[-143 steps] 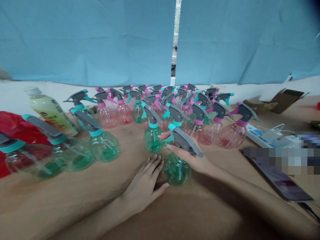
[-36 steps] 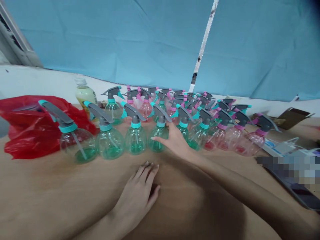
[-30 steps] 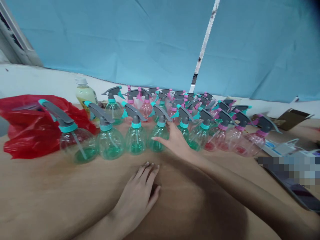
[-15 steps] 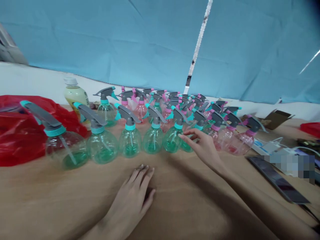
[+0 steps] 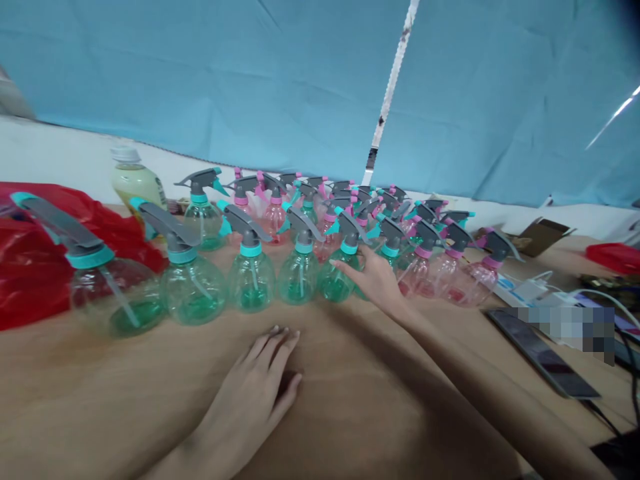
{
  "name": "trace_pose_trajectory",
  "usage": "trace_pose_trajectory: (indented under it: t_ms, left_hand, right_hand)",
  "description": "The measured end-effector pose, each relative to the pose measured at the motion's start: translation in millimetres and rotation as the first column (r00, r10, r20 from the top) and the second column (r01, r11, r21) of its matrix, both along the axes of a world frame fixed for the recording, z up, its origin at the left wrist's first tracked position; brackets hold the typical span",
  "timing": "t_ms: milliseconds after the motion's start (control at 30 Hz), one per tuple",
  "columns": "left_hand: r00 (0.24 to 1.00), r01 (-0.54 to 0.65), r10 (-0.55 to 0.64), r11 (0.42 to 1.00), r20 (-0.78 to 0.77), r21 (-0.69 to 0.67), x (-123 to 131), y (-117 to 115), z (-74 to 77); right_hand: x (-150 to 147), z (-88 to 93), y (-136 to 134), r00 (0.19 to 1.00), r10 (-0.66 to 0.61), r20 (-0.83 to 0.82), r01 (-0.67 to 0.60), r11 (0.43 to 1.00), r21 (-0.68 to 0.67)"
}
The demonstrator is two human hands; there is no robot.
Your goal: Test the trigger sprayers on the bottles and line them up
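Note:
My left hand (image 5: pixel 255 393) lies flat on the brown table (image 5: pixel 125 400), fingers stretched out and holding nothing. My right hand (image 5: pixel 374 279) reaches forward and cups the body of a green spray bottle (image 5: pixel 391 235) at the right end of the front row. Its thumb points left toward the neighbouring green bottle (image 5: pixel 336 279). More green bottles with grey triggers stand in that row (image 5: pixel 251 277) (image 5: pixel 187 283) (image 5: pixel 95 283). Behind and to the right crowd several pink spray bottles (image 5: pixel 480 267).
A red plastic bag (image 5: pixel 25 267) and a pale juice bottle (image 5: pixel 133 187) sit at the left. A phone (image 5: pixel 543 350), a power strip with cables (image 5: pixel 520 290) and an open cardboard box (image 5: pixel 543 233) lie at the right. A blue curtain (image 5: pixel 250 80) hangs behind.
My right hand left the bottle it had set in the row, shifted right and closed round the green bottle beside it. My left hand stayed flat. The view shifted slightly.

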State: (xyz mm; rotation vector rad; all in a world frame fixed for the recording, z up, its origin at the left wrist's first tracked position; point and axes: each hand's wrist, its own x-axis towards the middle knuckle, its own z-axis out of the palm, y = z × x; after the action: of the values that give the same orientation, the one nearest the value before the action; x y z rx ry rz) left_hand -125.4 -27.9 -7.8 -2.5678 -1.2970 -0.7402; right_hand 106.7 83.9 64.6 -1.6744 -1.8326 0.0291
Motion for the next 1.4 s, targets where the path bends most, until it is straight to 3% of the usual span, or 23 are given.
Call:
trace_pose_trajectory:
  t_ms: [133,333,467,733,900,1067,1233,1400]
  left_hand:
    - [0.997,-0.008,0.015,0.995,0.075,-0.098,-1.6,1.0,2.2]
    - [0.979,-0.010,0.058,0.971,0.194,-0.240,7.3,1.1,8.9]
    - [0.967,0.032,0.045,0.955,0.251,-0.295,33.4,1.3,9.1]
    - [0.899,0.249,-0.080,0.903,0.431,-0.351,101.2,7.1,15.3]
    - [0.905,0.291,-0.115,0.869,0.409,-0.400,123.5,6.2,17.9]
    - [0.920,0.295,-0.135,0.857,0.368,-0.423,146.3,3.9,20.3]
    - [0.933,0.290,-0.168,0.875,0.318,-0.388,153.6,9.2,19.8]
    - [0.966,0.231,-0.166,0.901,0.200,-0.368,139.7,17.0,12.1]
  right_hand:
    - [1.6,2.5,-9.0,0.999,0.010,0.042,-0.010,1.000,0.013]
    - [17.1,2.8,-41.6,0.991,0.130,0.029,-0.130,0.991,0.030]
    - [30.3,3.0,-66.2,0.974,0.227,0.019,-0.228,0.973,0.024]
    - [69.0,8.4,-101.2,0.906,0.423,0.025,-0.422,0.897,0.127]
    - [92.8,10.6,-100.0,0.852,0.470,-0.231,-0.466,0.881,0.079]
    - [95.0,16.3,-92.1,0.694,0.501,-0.518,-0.528,0.843,0.108]
    - [90.3,17.8,-88.8,0.622,0.509,-0.595,-0.554,0.823,0.126]
    - [93.5,11.7,-81.3,0.602,0.510,-0.614,-0.518,0.835,0.185]
